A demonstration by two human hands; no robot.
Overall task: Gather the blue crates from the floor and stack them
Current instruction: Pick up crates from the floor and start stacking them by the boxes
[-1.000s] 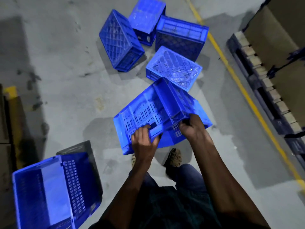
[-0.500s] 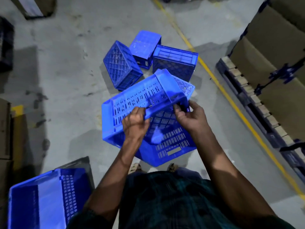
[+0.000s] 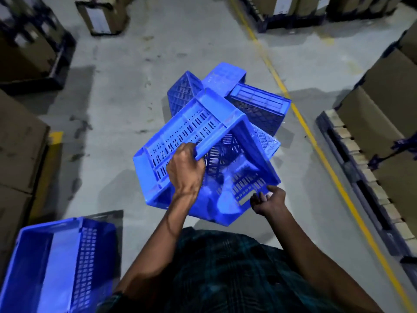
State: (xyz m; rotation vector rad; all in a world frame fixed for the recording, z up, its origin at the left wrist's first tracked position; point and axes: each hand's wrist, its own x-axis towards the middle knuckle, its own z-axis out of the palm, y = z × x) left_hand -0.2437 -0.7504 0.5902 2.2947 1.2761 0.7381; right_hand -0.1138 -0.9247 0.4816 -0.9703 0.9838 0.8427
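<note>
I hold a blue slotted crate [image 3: 198, 132] tilted in the air in front of me. My left hand [image 3: 185, 168] grips its upper rim. My right hand [image 3: 268, 201] pinches the lower rim at the near right. Beyond it, several blue crates lie tumbled on the floor: one on its side [image 3: 182, 93], one upside down [image 3: 225, 75], one with a dark lattice wall [image 3: 259, 105], and another [image 3: 265, 141] partly hidden behind the held crate. An upright blue crate [image 3: 56, 263] stands at the bottom left.
A yellow floor line [image 3: 316, 141] runs diagonally on the right. Pallets [image 3: 352, 154] with brown cartons [image 3: 383, 98] line the right side. More cartons [image 3: 18, 141] stand on the left and at the back [image 3: 101, 14]. Grey concrete floor [image 3: 126, 91] lies between.
The held crate has risen higher and turned. My right hand has shifted from the top edge down to the near lower rim. The camera view has lifted, showing more of the aisle.
</note>
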